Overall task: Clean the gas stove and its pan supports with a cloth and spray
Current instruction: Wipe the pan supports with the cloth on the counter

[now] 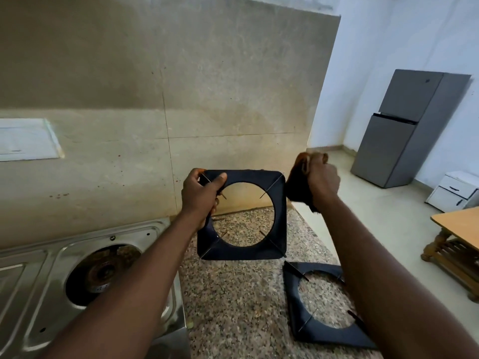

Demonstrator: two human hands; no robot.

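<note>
My left hand (201, 194) grips the upper left corner of a black square pan support (278, 218) and holds it upright above the speckled counter. My right hand (322, 177) holds a dark brown cloth (296, 189) bunched in its fist, just right of that support's upper right corner. A second black pan support (293, 307) lies flat on the counter at the lower right, partly behind my right forearm. The steel gas stove (39, 275) sits at the lower left, its burner (101, 273) bare and grimy. No spray bottle is in view.
A beige tiled wall (155, 86) rises behind the granite counter (233, 301), whose right edge drops to the floor. Beyond stand a grey fridge (404, 130), a small white drawer unit (456, 190) and a wooden table (458, 229).
</note>
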